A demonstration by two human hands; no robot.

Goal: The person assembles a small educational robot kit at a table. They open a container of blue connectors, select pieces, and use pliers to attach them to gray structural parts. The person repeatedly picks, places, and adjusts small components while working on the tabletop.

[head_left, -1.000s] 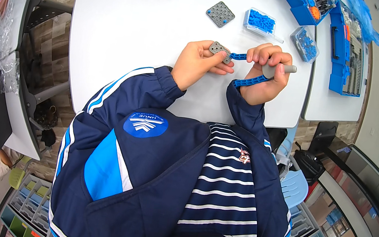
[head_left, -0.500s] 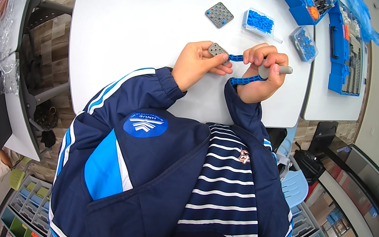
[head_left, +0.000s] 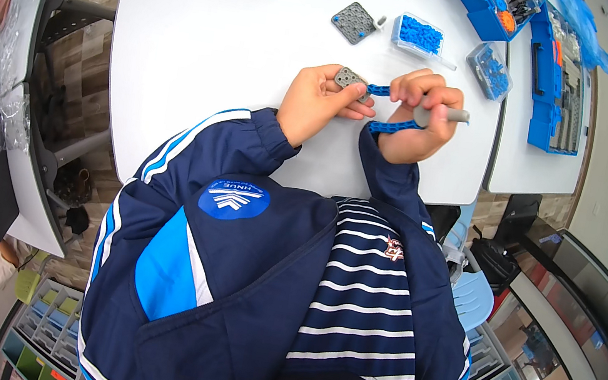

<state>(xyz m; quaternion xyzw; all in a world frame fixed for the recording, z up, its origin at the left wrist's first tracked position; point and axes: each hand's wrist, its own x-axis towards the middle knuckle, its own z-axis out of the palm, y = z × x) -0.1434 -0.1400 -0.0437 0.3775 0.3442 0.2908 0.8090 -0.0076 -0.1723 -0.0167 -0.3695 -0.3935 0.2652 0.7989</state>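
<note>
Between the fingers and thumb of my left hand (head_left: 311,102) is a small grey perforated block (head_left: 348,78). A short blue perforated beam (head_left: 378,90) runs from it toward my right hand (head_left: 435,132), which is closed around a grey round piece with a stub (head_left: 451,114). From under that hand another blue beam (head_left: 393,127) comes out to the left. The pieces seem joined into one assembly, but my fingers hide the joints. Both hands are just above the white table (head_left: 208,44).
Beyond my hands lie a dark grey perforated plate (head_left: 353,23), a small light-grey peg (head_left: 380,22), a clear box of blue pins (head_left: 420,35) and a second clear box (head_left: 489,71). Blue cases (head_left: 487,17) of parts stand at the far right.
A small light-grey peg now shows beside the right corner of the dark grey plate, where none was visible before. My hands and the held pieces stay almost still.
</note>
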